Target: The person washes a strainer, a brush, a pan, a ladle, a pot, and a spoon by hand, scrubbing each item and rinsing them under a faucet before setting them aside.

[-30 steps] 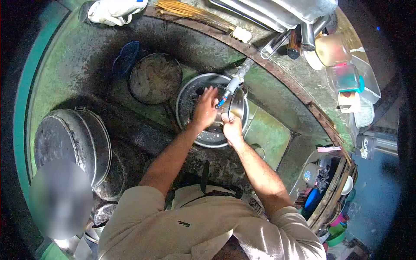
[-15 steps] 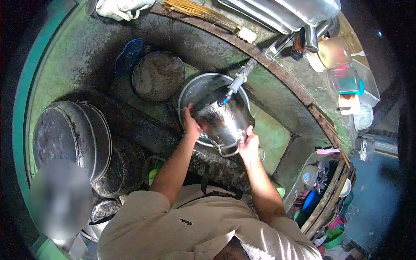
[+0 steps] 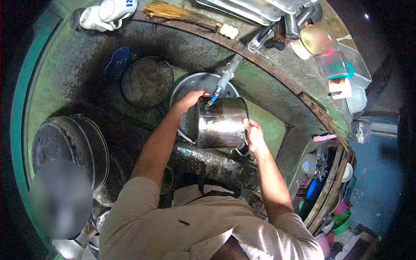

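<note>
A shiny steel cooking pot (image 3: 222, 122) is tipped onto its side beneath a grey pipe tap with a blue end (image 3: 224, 79). My left hand (image 3: 190, 102) holds the pot's far left edge, its fingers partly hidden at the tap. Closed on the opposite end, near the rim on the right, is my right hand (image 3: 254, 133). A loop handle (image 3: 241, 150) shows at the pot's near right side. Under and behind the pot stands a wide metal basin (image 3: 203, 74), partly covered by it.
A dark round pan (image 3: 147, 82) and a blue plastic item (image 3: 117, 65) lie left of the basin. Large blackened pots (image 3: 65, 143) stand at the left. The ledge behind carries mugs (image 3: 117, 11), a stick brush (image 3: 182, 15), trays and jars (image 3: 318, 41). A wooden-edged rack (image 3: 331, 190) is at right.
The pot has rolled further onto its side, with its rim now facing right. My left hand has moved up to its far edge; my right hand stays at the rim end.
</note>
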Demonstrator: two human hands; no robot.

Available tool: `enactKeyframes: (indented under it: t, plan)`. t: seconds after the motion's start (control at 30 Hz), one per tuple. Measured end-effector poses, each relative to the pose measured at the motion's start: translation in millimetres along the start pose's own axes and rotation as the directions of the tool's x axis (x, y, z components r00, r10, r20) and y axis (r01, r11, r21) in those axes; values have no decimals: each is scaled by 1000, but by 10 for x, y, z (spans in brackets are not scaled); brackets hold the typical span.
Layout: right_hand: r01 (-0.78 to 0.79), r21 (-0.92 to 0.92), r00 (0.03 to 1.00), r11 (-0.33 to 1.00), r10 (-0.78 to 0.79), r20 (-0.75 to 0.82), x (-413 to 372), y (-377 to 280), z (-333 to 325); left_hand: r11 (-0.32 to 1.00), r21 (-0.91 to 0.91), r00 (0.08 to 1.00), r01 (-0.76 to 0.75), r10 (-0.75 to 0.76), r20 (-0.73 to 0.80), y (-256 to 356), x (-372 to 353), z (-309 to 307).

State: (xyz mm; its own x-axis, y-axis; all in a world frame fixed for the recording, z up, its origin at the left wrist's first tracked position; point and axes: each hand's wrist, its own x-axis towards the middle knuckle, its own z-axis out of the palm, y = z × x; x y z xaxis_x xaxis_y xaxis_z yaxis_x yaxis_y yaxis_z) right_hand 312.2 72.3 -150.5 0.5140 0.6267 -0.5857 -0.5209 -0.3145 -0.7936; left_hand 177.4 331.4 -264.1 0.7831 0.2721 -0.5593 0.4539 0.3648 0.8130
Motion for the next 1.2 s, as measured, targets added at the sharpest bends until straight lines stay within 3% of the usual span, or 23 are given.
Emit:
enactKeyframes:
  t: [0.03,0.1,0.13,0.17,0.23,0.3,0.37,0.4,0.43,0.47,0.5,0.53,0.63,0.7,0.73,0.77,0.83,0.87,0.97,1.03,1.1,1.17,1.2]
  plan:
    - [-29,-59,999,998,27,-45,-32,-97,252,997,47,998,-57,56,17,-27,-30,-97]
    - [10,-299,999,954,-22,-36,119,-8,508,905,277,946,-322,297,129,-99,-15,-279]
    - [49,-470,996,882,-79,-45,112,10,625,761,616,969,-202,247,12,-111,-26,-256]
    - [107,-466,990,878,-137,-31,248,177,714,703,691,959,-171,280,-47,-152,-84,-117]
    - [125,-482,978,867,-190,-88,346,357,849,383,924,904,-9,398,-156,197,-590,345]
    - [58,-371,967,927,-144,-210,241,302,983,177,975,697,-134,716,-35,198,-911,664]
    - [195,119,976,973,-181,-124,273,454,787,144,935,623,-324,776,97,157,-1211,925]
    - [107,296,970,949,-35,-239,254,402,753,177,936,635,-305,770,62,60,-1317,980]
    - [96,393,981,915,-19,-196,234,405,585,208,936,645,-284,764,26,-70,-1397,1021]
    - [77,485,988,871,-3,-151,217,412,416,264,938,587,-224,805,-86,-274,-1414,1064]
    - [65,403,957,913,57,-284,132,280,374,344,900,575,-268,807,-137,-418,-1424,1059]
    - [58,426,990,903,3,-140,-30,198,252,438,833,544,-338,813,-206,-428,-1466,1117]
    - [85,327,989,941,-41,-139,-81,321,-326,701,496,530,-513,713,-459,-543,-1456,1364]
    - [48,375,987,926,13,-158,-344,90,-359,695,490,630,-526,706,-324,-506,-1550,1438]
    - [36,360,987,932,24,-161,-447,42,-413,683,505,633,-527,712,-303,-560,-1554,1489]
    - [52,369,984,928,15,-177,-489,140,-636,720,492,641,-490,680,-356,-655,-1496,1569]
    - [-5,268,1000,963,6,-1,-543,413,-1278,723,525,570,-450,685,-455,-772,-1461,1676]
    - [101,354,994,930,-104,-10,-614,539,-1276,820,365,651,-440,572,-499,-710,-1521,1754]
    - [173,605,981,777,-191,-35,-655,1051,-1516,816,289,713,-500,578,-398,-772,-1703,1965]
    - [22,646,994,763,50,-93,-680,1114,-1572,760,439,681,-479,638,-359,-1033,-1543,2129]
    - [-31,729,994,683,99,-51,-788,1129,-1569,832,202,719,-517,550,-425,-1129,-1450,2367]
    - [11,660,990,751,87,-115,-933,1066,-1614,792,-344,862,-505,445,-242,-873,-1633,2663]
    - [36,605,990,796,53,-129,-1021,968,-1605,784,-413,886,-464,403,-232,-767,-1764,2766]
